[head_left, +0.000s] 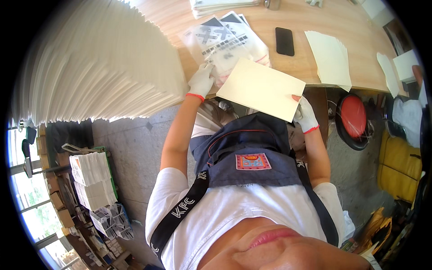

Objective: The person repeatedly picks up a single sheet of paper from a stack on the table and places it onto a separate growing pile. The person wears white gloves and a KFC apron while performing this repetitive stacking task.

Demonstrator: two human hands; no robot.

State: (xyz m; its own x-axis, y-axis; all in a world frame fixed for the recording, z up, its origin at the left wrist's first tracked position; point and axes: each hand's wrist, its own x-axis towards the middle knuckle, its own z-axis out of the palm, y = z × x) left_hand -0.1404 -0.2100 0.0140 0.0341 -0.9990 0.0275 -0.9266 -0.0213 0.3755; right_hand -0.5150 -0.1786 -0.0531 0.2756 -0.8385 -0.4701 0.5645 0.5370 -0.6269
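Observation:
My right hand (306, 115), in a white glove with a red cuff, grips a cream paper pad or sheaf (261, 89) by its right edge. Its bare thumb lies on top, and the pad is tilted over the table's front edge. My left hand (201, 81), gloved the same way, has its fingers closed at the near left edge of the printed clear plastic bags (225, 42). Those bags lie fanned in a pile, and the pad's far left corner overlaps them. How many layers the left fingers hold is hidden.
A tall stack of cream paper (103, 63) fills the left of the wooden table (301, 15). Right of the bags lie a black phone (284, 41) and more cream sheets (330, 58). Below stand a red round stool (353, 116) and, at left, a crate of paper (92, 173).

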